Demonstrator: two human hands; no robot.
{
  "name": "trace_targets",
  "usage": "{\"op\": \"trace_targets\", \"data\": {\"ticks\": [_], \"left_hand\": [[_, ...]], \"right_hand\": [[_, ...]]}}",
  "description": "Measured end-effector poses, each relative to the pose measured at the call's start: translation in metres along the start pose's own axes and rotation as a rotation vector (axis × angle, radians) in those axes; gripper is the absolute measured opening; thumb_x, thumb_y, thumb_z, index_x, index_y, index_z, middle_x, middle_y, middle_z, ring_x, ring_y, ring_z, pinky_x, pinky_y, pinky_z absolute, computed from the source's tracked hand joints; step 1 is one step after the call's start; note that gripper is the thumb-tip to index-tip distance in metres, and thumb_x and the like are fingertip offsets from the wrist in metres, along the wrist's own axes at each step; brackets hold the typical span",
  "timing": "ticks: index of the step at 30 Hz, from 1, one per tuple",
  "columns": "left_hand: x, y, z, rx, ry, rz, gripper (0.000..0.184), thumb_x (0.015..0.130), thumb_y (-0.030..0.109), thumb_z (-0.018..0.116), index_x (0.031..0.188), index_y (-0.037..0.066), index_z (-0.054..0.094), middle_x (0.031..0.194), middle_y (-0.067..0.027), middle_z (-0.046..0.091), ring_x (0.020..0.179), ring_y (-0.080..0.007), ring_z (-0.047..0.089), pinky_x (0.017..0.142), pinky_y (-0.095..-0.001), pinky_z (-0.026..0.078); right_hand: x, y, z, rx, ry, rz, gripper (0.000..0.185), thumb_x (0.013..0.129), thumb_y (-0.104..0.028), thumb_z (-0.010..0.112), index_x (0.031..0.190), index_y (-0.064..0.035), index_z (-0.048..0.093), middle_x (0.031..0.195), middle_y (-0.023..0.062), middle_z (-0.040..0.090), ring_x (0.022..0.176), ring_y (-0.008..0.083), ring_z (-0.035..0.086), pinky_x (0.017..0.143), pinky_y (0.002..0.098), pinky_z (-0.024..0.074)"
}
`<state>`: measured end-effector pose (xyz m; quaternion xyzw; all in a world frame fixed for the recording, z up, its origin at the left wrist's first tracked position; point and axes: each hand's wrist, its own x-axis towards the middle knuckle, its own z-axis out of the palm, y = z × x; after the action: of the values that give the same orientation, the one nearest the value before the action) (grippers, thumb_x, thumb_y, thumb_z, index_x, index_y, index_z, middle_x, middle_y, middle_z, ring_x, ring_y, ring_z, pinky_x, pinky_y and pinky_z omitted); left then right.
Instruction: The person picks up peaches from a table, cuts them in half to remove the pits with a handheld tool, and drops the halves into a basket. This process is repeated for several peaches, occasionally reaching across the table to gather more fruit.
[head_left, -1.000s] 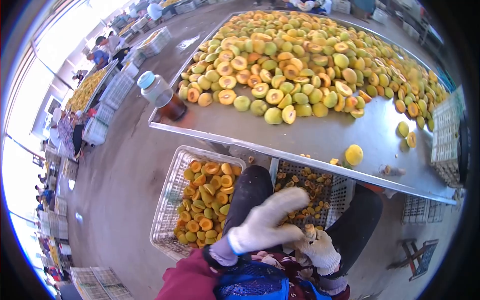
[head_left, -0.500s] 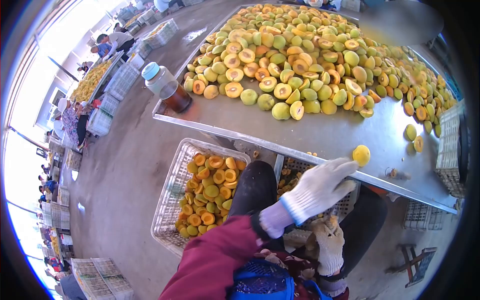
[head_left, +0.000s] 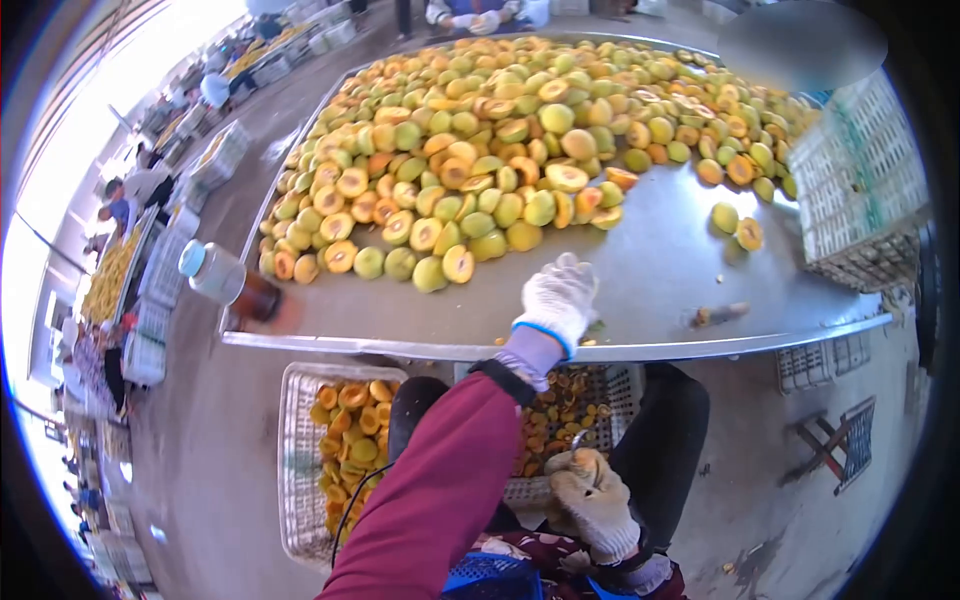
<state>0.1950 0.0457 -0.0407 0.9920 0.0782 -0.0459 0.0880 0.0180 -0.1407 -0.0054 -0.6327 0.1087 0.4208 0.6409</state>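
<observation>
**At the near edge of a metal desk (head_left: 650,285), a gloved left hand (head_left: 560,300) is being held out**

Around the middle of that edge, the left hand is being held low with its back showing and its fingers bent; whether anything is being gripped beneath it cannot be told. Nearer, between the knees, a small tool (head_left: 579,438) with a curved metal end is being grasped in the closed fingers of the gloved right hand (head_left: 598,508). Just beyond the tool, small brown and orange pieces (head_left: 560,410) are being held in a perforated crate (head_left: 622,395).

Across the far part of the desk, a broad heap of fruit halves (head_left: 470,170) is being supported, its near border lying just beyond the left hand. On the left, a bottle (head_left: 225,275) of brown liquid is standing. On the right, a short stick-like object (head_left: 720,315) and two loose halves (head_left: 737,230) are lying near a white crate (head_left: 860,170). At near left, more halves (head_left: 355,430) are being held in a pale crate (head_left: 290,470).
</observation>
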Motion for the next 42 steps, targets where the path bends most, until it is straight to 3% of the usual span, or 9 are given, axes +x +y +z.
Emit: {"op": "trace_targets", "data": {"ticks": [4,6,10,14,25,34,37,40,42], "left_hand": [[-0.016,-0.003,-0.007,0.000,-0.118,-0.062,0.061,0.073,0.035,0.076,0.126,0.017,0.050,0.118,-0.0120,0.055,0.113,-0.0289,0.056,0.091,-0.0442,0.049],[-0.019,-0.006,0.006,0.054,0.232,0.103,0.071,0.074,0.036,0.075,0.136,0.020,0.044,0.124,-0.0129,0.054,0.118,-0.0296,0.052,0.096,-0.0440,0.046],[-0.007,-0.009,-0.020,-0.187,-0.097,0.117,0.056,0.077,0.035,0.071,0.129,0.018,0.055,0.122,-0.0134,0.057,0.122,-0.0315,0.049,0.101,-0.0404,0.042],[-0.042,-0.030,0.009,-1.776,-0.218,-0.035,0.047,0.096,0.037,0.049,0.129,0.005,0.052,0.116,-0.0168,0.062,0.099,-0.0279,0.065,0.075,-0.0344,0.055],[-0.171,0.012,-0.024,-1.936,-0.191,-0.241,0.073,0.093,0.063,0.042,0.127,-0.002,0.049,0.108,-0.0183,0.064,0.095,-0.0306,0.066,0.084,-0.0427,0.055],[-0.193,0.021,-0.021,-1.871,-0.236,-0.245,0.067,0.097,0.057,0.042,0.129,-0.001,0.051,0.113,-0.0144,0.063,0.098,-0.0210,0.063,0.085,-0.0337,0.051],[-0.191,0.017,-0.025,-1.717,-0.237,-0.181,0.064,0.098,0.054,0.042,0.127,-0.002,0.054,0.110,-0.0125,0.064,0.096,-0.0185,0.063,0.083,-0.0314,0.051],[-0.181,0.011,-0.031,-1.399,-0.421,-0.104,0.083,0.090,0.068,0.045,0.134,-0.003,0.046,0.117,-0.0160,0.062,0.101,-0.0251,0.064,0.087,-0.0367,0.052],[-0.180,0.022,-0.035,-1.548,-0.148,0.104,0.085,0.088,0.067,0.048,0.137,-0.003,0.041,0.123,-0.0164,0.059,0.103,-0.0256,0.063,0.087,-0.0364,0.052]], "right_hand": [[0.011,0.020,-0.005,-0.209,-0.067,-0.233,0.036,0.084,-0.030,0.071,0.111,-0.0077,0.062,0.085,0.0034,0.069,0.078,0.0093,0.063,0.073,0.0271,0.0519],[0.009,0.011,-0.005,-0.189,-0.111,-0.195,0.042,0.085,-0.035,0.071,0.114,-0.0076,0.060,0.085,0.0043,0.069,0.077,0.0113,0.064,0.072,0.0272,0.0514],[0.002,-0.004,-0.003,-0.257,-0.109,-0.245,0.042,0.085,-0.036,0.070,0.114,-0.0073,0.060,0.082,0.0045,0.068,0.075,0.0121,0.064,0.070,0.0275,0.0512],[0.003,-0.003,-0.009,-0.223,-0.070,-0.271,0.037,0.086,-0.035,0.070,0.110,-0.0084,0.062,0.077,0.0036,0.067,0.073,0.0110,0.064,0.068,0.0286,0.0512],[0.000,-0.010,-0.002,-0.476,0.148,-0.498,0.034,0.082,-0.040,0.069,0.094,-0.0101,0.061,0.077,0.0152,0.066,0.072,0.0365,0.065,0.062,0.0422,0.0524],[-0.005,-0.008,-0.005,-0.700,0.061,-0.370,0.037,0.081,-0.041,0.073,0.099,-0.0103,0.064,0.075,0.0107,0.068,0.070,0.0259,0.069,0.064,0.0336,0.0544],[-0.005,0.000,-0.010,-0.611,-0.028,-0.386,0.035,0.084,-0.045,0.065,0.095,-0.0123,0.062,0.073,0.0146,0.066,0.067,0.0360,0.065,0.058,0.0437,0.0518],[-0.001,0.002,-0.014,-0.473,-0.111,-0.332,0.032,0.085,-0.041,0.067,0.096,-0.0109,0.064,0.069,0.0100,0.066,0.061,0.0293,0.066,0.056,0.0387,0.0520],[-0.002,-0.009,-0.020,-0.295,-0.214,-0.175,0.030,0.086,-0.038,0.068,0.097,-0.0102,0.064,0.069,0.0067,0.066,0.061,0.0235,0.066,0.057,0.0354,0.0518]]}}
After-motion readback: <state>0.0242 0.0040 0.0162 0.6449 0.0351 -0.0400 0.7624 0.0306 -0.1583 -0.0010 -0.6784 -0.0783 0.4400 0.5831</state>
